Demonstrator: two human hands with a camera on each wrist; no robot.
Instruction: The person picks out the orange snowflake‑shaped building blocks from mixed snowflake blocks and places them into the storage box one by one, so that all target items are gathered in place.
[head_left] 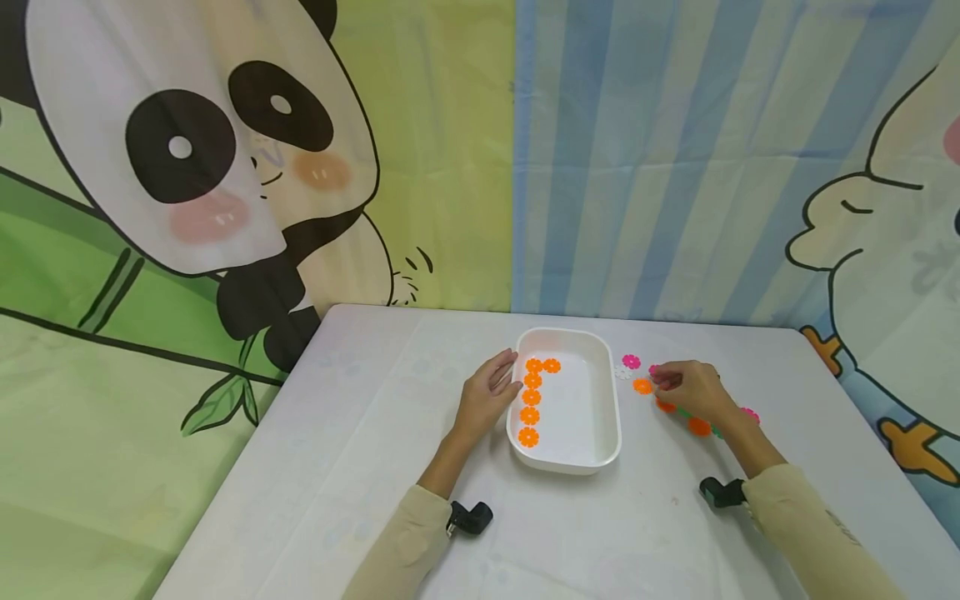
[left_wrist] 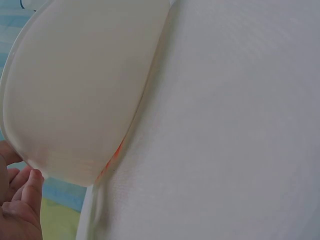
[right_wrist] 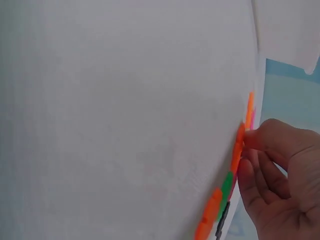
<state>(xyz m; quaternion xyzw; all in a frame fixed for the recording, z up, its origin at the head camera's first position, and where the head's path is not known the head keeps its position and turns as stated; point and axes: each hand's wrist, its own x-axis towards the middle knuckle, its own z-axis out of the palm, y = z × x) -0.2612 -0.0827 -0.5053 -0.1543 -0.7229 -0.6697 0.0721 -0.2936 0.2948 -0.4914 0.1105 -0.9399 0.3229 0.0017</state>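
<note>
A white rectangular tray (head_left: 573, 460) stands on the table, with several orange flower-shaped pieces (head_left: 530, 415) inside, in a column along its left side and one more beside the top piece. My left hand (head_left: 483, 400) touches the tray's left rim with fingers and thumb; the left wrist view shows these fingertips (left_wrist: 35, 175) at the rim. To the right of the tray, my right hand (head_left: 693, 390) is low over loose flower pieces. Its fingers are loosely bent, thumb and forefinger apart, close to an orange flower piece (right_wrist: 238, 147). Some pieces are hidden under this hand.
Right of the tray lie a pink flower piece (head_left: 631, 362), a white one (head_left: 622, 372) and an orange one (head_left: 642, 386). More orange, green and pink pieces lie by the right wrist. A cartoon-printed curtain (head_left: 450, 167) hangs behind the white table (head_left: 360, 400).
</note>
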